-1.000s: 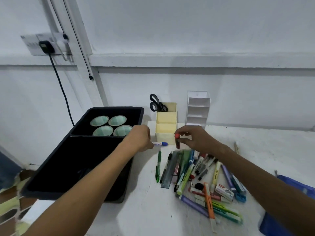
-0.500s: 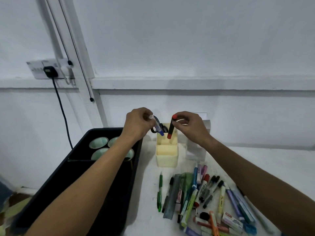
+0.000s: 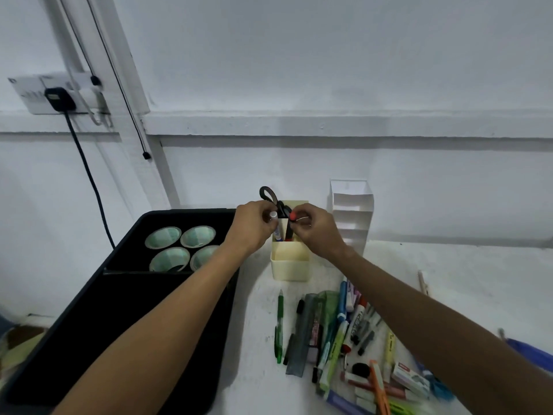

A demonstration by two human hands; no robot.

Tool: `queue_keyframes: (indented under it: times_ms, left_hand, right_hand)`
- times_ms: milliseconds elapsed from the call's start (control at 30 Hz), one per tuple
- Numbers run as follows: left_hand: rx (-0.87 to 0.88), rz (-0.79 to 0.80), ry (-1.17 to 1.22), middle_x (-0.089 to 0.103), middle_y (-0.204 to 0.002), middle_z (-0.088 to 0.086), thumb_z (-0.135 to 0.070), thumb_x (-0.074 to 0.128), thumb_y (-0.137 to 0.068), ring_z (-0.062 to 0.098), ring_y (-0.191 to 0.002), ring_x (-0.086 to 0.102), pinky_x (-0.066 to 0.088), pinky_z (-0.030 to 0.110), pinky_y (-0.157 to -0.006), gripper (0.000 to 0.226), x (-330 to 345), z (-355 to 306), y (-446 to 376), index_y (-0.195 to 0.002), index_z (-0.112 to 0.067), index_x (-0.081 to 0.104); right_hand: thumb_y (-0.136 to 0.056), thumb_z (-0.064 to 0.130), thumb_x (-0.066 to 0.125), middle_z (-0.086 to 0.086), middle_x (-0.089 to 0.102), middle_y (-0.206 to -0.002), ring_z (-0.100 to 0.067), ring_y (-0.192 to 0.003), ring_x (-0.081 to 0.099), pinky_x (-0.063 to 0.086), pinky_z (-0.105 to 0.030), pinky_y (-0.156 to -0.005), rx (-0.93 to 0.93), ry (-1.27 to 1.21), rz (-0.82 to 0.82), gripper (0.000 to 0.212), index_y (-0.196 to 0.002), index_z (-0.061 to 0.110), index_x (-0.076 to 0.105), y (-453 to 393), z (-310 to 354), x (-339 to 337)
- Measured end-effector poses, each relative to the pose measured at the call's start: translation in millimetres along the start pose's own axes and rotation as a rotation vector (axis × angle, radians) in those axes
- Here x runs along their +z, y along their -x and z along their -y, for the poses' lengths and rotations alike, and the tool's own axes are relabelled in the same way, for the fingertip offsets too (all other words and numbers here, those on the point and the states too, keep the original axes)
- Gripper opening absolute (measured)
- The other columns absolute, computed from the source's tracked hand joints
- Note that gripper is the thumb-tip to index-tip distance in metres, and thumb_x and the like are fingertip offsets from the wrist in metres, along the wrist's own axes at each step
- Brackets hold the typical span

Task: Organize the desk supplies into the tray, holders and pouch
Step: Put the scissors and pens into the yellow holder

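My left hand [image 3: 254, 226] pinches a blue marker [image 3: 276, 227], my right hand [image 3: 317, 227] a red marker [image 3: 289, 229]; both stand upright, tips inside the yellow holder [image 3: 290, 263], beside the scissors [image 3: 273, 197].

We take this for a plain work corner in a home or small office, though we cannot tell which. A white tabletop [image 3: 466, 283] is pushed against a bare white painted wall [image 3: 329, 70] with a ledge running across it. At ten o'clock a socket strip [image 3: 45, 94] is fixed to the wall, a black plug and cable [image 3: 89, 181] hanging from it. Stationery marks it as a desk: a cream holder [image 3: 289, 265] at twelve o'clock, a white tiered holder [image 3: 353, 217] beside it, loose pens and markers [image 3: 344, 333] at five o'clock.
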State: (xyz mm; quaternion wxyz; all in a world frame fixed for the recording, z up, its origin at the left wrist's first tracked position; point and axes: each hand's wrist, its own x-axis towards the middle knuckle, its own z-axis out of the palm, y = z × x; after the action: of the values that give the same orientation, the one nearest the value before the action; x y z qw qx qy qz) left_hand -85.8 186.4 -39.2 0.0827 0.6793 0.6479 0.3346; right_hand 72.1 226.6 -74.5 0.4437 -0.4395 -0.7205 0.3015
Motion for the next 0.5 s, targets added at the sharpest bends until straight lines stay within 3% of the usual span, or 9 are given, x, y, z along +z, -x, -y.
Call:
queue_keyframes:
  times_ms: [67, 167, 300, 400, 500]
  left_hand:
    - [-0.004, -0.003, 0.024, 0.067, -0.073, -0.002, -0.013, 0.063, -0.083, 0.016, -0.071, 0.062, 0.042, 0.017, -0.062, 0.006, 5, 4, 3, -0.083, -0.015, 0.068]
    - [-0.036, 0.01, 0.069, 0.07, -0.078, -0.001, -0.013, 0.065, -0.085, 0.012, -0.072, 0.063, 0.047, 0.02, -0.068, 0.008, 12, 7, 8, -0.089, -0.012, 0.072]
    - [-0.085, 0.073, 0.069, 0.073, -0.102, 0.001, -0.019, 0.067, -0.088, 0.007, -0.078, 0.062, 0.041, 0.012, -0.072, 0.025, 18, 12, 12, -0.111, -0.009, 0.07]
    - [-0.109, 0.084, 0.09, 0.071, -0.112, 0.003, -0.028, 0.068, -0.088, 0.012, -0.088, 0.067, 0.046, 0.018, -0.077, 0.035, 18, 12, 14, -0.119, -0.011, 0.067]
    - [-0.097, 0.038, 0.075, 0.069, -0.109, 0.001, -0.032, 0.068, -0.087, 0.011, -0.08, 0.065, 0.046, 0.019, -0.074, 0.038, 16, 6, 20, -0.121, -0.015, 0.066]
  right_hand:
    - [-0.078, 0.0, 0.067, -0.009, 0.069, -0.088, -0.02, -0.078, 0.068, 0.058, -0.031, -0.074, 0.013, 0.003, 0.001, 0.013, -0.09, 0.006, 0.065, 2, -2, 3]
    - [-0.079, 0.001, 0.067, -0.01, 0.069, -0.09, -0.022, -0.079, 0.068, 0.057, -0.036, -0.079, 0.043, 0.002, 0.029, 0.013, -0.091, 0.006, 0.065, 5, -8, 9]
    - [-0.081, 0.009, 0.068, -0.014, 0.069, -0.103, -0.024, -0.089, 0.068, 0.054, -0.041, -0.087, 0.136, -0.006, 0.097, 0.032, -0.113, 0.007, 0.062, 8, -13, 9]
    - [-0.083, 0.014, 0.069, -0.014, 0.065, -0.115, -0.022, -0.097, 0.066, 0.053, -0.03, -0.087, 0.132, 0.056, 0.165, 0.048, -0.128, 0.009, 0.054, 15, -10, 2]
    - [-0.082, 0.017, 0.07, -0.01, 0.065, -0.113, -0.018, -0.092, 0.066, 0.052, -0.017, -0.075, 0.109, 0.107, 0.156, 0.048, -0.127, 0.011, 0.055, 24, -8, -12]
